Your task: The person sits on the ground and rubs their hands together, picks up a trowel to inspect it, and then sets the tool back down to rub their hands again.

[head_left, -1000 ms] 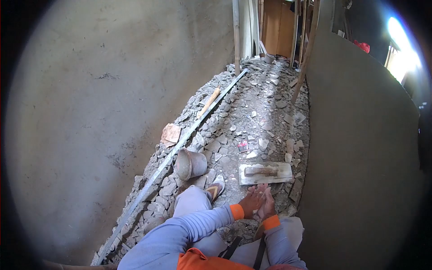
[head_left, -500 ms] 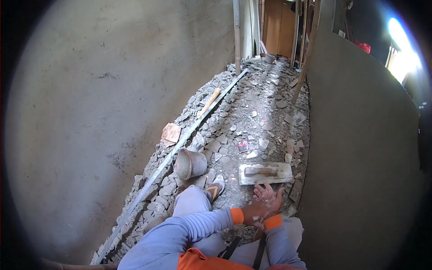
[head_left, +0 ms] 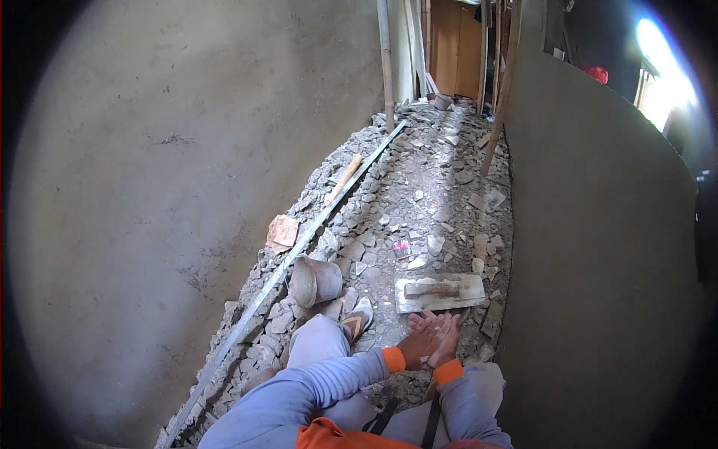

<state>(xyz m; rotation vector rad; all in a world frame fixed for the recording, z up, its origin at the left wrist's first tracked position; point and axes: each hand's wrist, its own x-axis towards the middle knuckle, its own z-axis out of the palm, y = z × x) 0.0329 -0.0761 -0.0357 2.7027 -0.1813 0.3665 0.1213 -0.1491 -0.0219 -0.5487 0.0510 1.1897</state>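
Observation:
My left hand and my right hand are pressed against each other just above the rubble floor, palms together and fingers stretched forward. Pale dust coats the skin, and neither hand shows a tool in it. Right beyond the fingertips a plastering float lies on the rubble, its pale board down and its handle up. To the left a dusty bucket rests tilted on the stones. My sandalled foot stands between the bucket and my hands.
A long metal straightedge runs along the left side, with a wooden handle beside it. A broken reddish slab lies near the left wall. Bamboo poles stand farther back. Another plastered wall borders the right.
My hands have shifted slightly left and slid against each other, staying palm to palm. The camera view has moved a little; the float and bucket stay where they lay.

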